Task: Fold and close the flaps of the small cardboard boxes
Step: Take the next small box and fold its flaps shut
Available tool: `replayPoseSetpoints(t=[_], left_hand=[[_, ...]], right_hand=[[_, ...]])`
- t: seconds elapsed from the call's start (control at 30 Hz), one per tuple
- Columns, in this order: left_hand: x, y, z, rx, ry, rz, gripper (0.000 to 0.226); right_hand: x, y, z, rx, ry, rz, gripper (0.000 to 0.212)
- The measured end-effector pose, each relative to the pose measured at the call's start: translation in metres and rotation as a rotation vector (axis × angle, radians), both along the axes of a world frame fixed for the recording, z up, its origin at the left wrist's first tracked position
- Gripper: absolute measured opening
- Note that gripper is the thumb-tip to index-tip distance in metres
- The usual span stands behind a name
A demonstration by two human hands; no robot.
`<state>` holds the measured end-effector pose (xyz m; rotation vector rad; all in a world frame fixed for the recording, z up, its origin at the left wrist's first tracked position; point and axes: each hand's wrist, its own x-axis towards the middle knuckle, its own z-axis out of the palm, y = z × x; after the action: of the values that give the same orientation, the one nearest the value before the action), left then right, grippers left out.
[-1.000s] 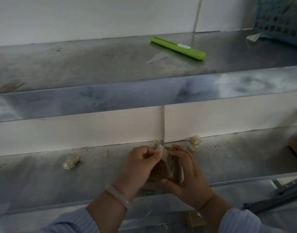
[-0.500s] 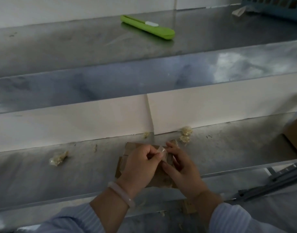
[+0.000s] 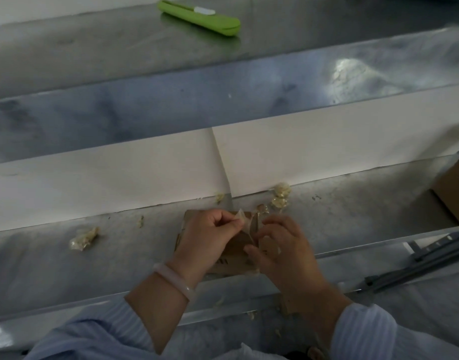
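Our left hand (image 3: 207,235) pinched a clear tape strip (image 3: 245,223) at the twelve o'clock edge of the small cardboard box (image 3: 236,246), which lay flattened on the bench (image 3: 119,255) toward six o'clock; our right hand (image 3: 285,250) gripped its three o'clock side; we judged the card light, thin, easily creased, best held by flap edges.

- At the upper centre of my feed, the cutter (image 3: 200,18) is lime green with a small white patch.
- The metal shelves (image 3: 119,105) read dull silver-grey, mottled with blue-grey smears.
- The panel (image 3: 327,152) across the middle is plain off-white.
- The small cardboard box (image 3: 236,245) is brown with dark printed marks.
- The strip of tape (image 3: 242,218) is translucent and yellowish.
- The crumpled scraps (image 3: 84,239) are pale yellow-beige.
- The bracelet (image 3: 171,278) is milky pinkish-white.
- The sleeves (image 3: 93,333) are pale blue with fine white stripes.
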<state>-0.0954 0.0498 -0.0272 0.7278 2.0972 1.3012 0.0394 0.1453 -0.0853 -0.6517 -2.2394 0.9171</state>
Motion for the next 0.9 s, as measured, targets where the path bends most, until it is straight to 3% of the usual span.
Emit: replayPoseSetpoints(t=[0.07,0.17,0.23,0.27,0.37,0.4,0.53,0.63,0.73,0.8,0.9], left_hand=[[0.003,0.002,0.001,0.02,0.015,0.024,0.01],[0.0,-0.002,0.005,0.004,-0.009,-0.083,0.003],[-0.009,-0.009,0.009,-0.02,0.028,-0.259,0.025],[-0.016,-0.013,0.008,-0.039,0.157,-0.328,0.037],[-0.033,-0.024,-0.002,-0.149,0.778,-0.488,0.073],[-0.035,-0.025,-0.009,-0.199,0.866,-0.529,0.081],[-0.036,-0.022,-0.02,-0.284,0.863,-0.506,0.081],[-0.036,-0.019,-0.019,-0.334,0.89,-0.497,0.085],[-0.035,-0.017,-0.02,-0.368,0.894,-0.49,0.087],[-0.038,-0.013,-0.021,-0.374,0.878,-0.501,0.088],[-0.047,-0.01,-0.02,-0.384,0.797,-0.508,0.09]], right_hand=[[-0.002,-0.007,0.01,0.096,-0.101,-0.02,0.019],[-0.004,-0.008,0.024,-0.003,-0.24,-0.037,0.01],[-0.005,-0.008,0.032,-0.107,-0.326,-0.037,0.009],[-0.006,-0.008,0.035,-0.118,-0.357,-0.036,0.007],[-0.011,-0.006,0.045,-0.079,-0.413,-0.035,0.008],[-0.013,-0.005,0.049,-0.054,-0.435,-0.028,0.009],[-0.02,0.0,0.057,-0.037,-0.537,-0.036,0.012],[-0.023,0.006,0.061,-0.184,-0.592,-0.036,0.016],[-0.03,0.006,0.069,-0.678,-0.36,0.001,0.028],[-0.035,0.002,0.073,-0.974,-0.168,-0.022,0.022],[-0.035,0.006,0.072,-0.866,-0.204,-0.098,0.012]])
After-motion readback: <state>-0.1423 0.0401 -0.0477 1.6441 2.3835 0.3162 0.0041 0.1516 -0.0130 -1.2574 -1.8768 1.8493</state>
